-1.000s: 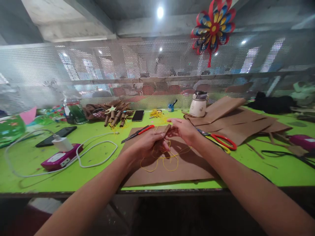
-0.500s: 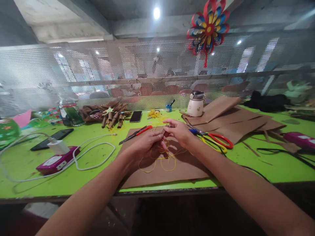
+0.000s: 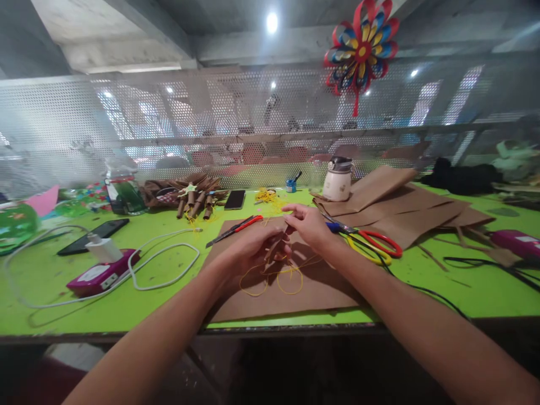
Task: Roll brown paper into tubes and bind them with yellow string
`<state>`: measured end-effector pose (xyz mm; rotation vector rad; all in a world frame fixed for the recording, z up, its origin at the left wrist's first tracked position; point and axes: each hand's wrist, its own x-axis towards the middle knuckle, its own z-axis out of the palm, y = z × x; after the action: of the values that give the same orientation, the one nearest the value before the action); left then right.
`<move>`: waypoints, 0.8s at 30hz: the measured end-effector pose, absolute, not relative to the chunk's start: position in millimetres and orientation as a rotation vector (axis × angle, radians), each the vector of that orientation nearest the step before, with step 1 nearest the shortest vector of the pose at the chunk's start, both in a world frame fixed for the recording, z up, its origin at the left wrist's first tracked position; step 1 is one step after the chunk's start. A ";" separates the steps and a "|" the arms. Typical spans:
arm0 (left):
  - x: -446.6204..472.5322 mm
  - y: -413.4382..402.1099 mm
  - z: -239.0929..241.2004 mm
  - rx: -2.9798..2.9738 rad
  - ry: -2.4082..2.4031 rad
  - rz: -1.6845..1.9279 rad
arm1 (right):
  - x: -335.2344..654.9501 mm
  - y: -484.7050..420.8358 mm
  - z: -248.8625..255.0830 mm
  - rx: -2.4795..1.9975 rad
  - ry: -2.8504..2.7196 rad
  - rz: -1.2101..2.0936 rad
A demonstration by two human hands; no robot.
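Note:
Both hands are close together over a brown paper sheet [image 3: 253,304]. My left hand [image 3: 255,246] has its fingers closed round a small brown paper piece [image 3: 274,251], partly hidden by the fingers. My right hand [image 3: 310,226] pinches the upper end of that same piece between thumb and fingers. Thin yellow string [image 3: 290,292] hangs from the piece and lies in loops on the sheet. A red-handled utility knife [image 3: 234,229] rests beyond my left hand. Right of my right hand lie scissors [image 3: 382,243] with red handles, partly overlapping something yellow.
On the left are a purple power strip [image 3: 103,277] with a charger, a white cable [image 3: 196,253] and a dark tablet [image 3: 95,236]. Farther back stand rolled brown paper sticks [image 3: 196,203], a phone [image 3: 235,199] and a white bottle [image 3: 337,180]. Brown paper sheets [image 3: 400,208] lie to the right.
The brown paper piece now shows more between the hands, tilted downward, as my fingers have shifted on it. The whole view has moved slightly.

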<state>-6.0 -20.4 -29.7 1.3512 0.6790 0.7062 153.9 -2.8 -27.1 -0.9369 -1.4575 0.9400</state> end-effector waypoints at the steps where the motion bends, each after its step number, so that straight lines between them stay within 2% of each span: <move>1: -6.3 -20.2 -29.8 1.352 0.696 0.721 | 153.9 -3.5 -26.7 -0.935 -1.483 0.921; 6: -6.6 -22.3 -26.7 1.488 0.707 0.706 | 153.6 -7.2 -23.6 -0.910 -1.550 0.881; 13: -2.7 -23.6 -27.9 1.379 0.704 0.799 | 154.2 -8.4 -19.1 -0.909 -1.334 1.235; 20: -6.7 -19.4 -18.2 1.053 0.760 1.056 | 153.7 -7.3 -30.2 -1.065 -1.429 0.837; 24: -12.2 -11.1 -19.9 1.063 0.776 1.157 | 146.3 -19.5 -30.3 -1.067 -1.591 0.819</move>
<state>-12.2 -11.1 -19.9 1.0635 0.7759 1.1566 146.3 -19.5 -30.3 -1.0666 -1.5906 0.8193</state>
